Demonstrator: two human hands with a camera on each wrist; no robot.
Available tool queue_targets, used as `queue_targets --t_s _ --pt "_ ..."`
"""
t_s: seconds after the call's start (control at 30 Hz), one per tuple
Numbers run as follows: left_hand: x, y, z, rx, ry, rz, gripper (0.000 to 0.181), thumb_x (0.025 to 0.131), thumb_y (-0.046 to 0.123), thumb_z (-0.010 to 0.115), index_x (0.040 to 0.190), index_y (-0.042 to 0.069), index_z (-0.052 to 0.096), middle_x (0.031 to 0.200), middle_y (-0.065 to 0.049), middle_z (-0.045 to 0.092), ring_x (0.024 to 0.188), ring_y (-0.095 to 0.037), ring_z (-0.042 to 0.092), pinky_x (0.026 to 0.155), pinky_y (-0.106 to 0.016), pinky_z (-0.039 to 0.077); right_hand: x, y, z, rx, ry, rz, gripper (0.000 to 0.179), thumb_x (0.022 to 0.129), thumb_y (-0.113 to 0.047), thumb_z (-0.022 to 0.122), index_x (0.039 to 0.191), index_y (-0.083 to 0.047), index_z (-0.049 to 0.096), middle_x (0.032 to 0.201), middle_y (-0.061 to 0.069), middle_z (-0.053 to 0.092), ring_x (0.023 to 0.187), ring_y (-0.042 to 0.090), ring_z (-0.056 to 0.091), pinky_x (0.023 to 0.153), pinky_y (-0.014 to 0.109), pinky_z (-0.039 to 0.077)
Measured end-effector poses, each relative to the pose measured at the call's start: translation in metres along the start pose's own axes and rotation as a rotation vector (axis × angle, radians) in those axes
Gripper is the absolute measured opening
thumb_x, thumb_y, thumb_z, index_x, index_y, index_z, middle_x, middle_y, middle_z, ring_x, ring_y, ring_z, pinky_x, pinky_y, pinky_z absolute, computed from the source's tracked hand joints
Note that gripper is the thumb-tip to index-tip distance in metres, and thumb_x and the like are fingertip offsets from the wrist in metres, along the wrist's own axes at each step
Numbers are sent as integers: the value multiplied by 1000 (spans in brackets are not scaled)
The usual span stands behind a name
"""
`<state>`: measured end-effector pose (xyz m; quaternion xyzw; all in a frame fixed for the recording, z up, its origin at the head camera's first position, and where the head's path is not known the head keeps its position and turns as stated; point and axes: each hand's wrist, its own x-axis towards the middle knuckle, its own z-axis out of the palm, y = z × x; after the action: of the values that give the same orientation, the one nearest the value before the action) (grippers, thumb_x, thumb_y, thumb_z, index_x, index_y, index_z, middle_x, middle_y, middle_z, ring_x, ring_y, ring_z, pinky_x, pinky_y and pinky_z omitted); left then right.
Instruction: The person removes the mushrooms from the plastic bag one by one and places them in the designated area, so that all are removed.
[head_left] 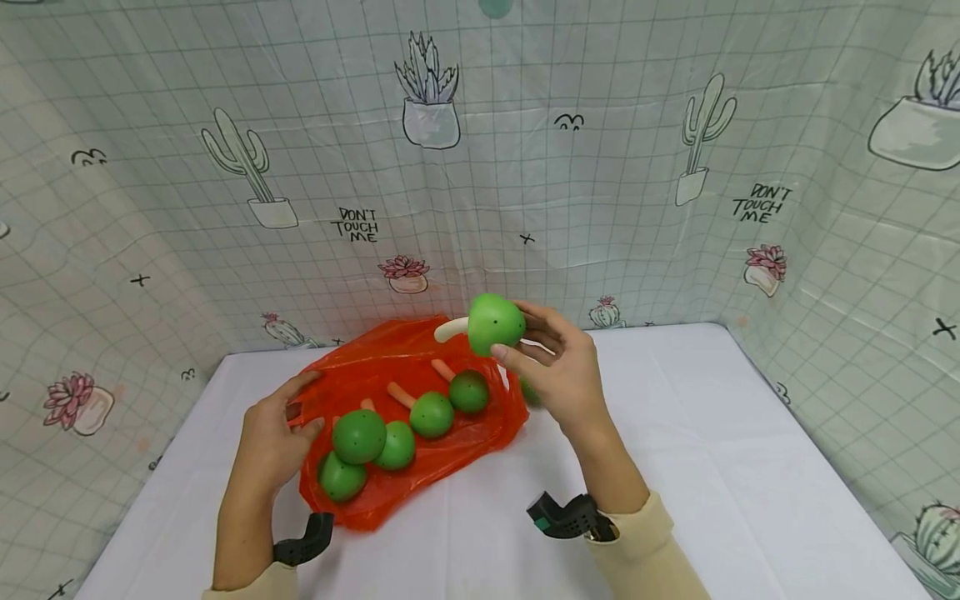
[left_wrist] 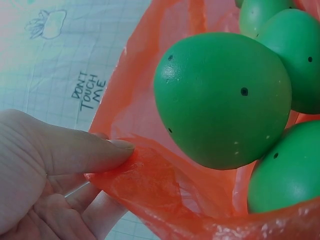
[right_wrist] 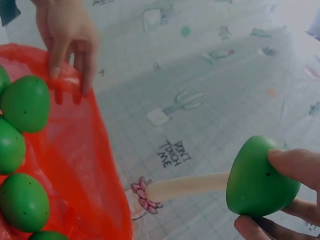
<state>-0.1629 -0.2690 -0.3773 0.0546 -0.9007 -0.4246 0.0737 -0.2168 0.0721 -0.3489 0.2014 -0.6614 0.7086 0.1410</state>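
Observation:
My left hand (head_left: pixel 272 437) pinches the left rim of a red plastic bag (head_left: pixel 367 358) between thumb and fingers. The bag lies with its mouth wide, and several toy mushrooms (head_left: pixel 432 415) with round green, black-dotted caps are in it. Their stems look orange against the red plastic. Close by the left fingers in the left wrist view is one large green cap (left_wrist: pixel 222 100). Above the bag's right side, my right hand (head_left: pixel 566 371) grips another toy mushroom (head_left: pixel 495 323) by its green cap. Its cream stem points left, over the bag.
Beyond the bag's right edge, partly hidden by the right hand, a green rounded thing (head_left: pixel 529 392) sits on the table. A white cloth (head_left: pixel 675 467) covers the table. Patterned curtains (head_left: pixel 495 183) with cactus drawings hang at the back and sides.

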Motion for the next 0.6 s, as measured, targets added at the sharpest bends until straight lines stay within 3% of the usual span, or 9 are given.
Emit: queue_targets --t_s 0.6 --pt "0 -2 -1 -19 2 8 66 97 -8 65 158 3 44 151 -31 49 133 -52 53 99 -57 54 14 31 -31 -73 167 114 56 88 -1 83 141 -1 63 131 17 67 112 24 66 93 24 59"
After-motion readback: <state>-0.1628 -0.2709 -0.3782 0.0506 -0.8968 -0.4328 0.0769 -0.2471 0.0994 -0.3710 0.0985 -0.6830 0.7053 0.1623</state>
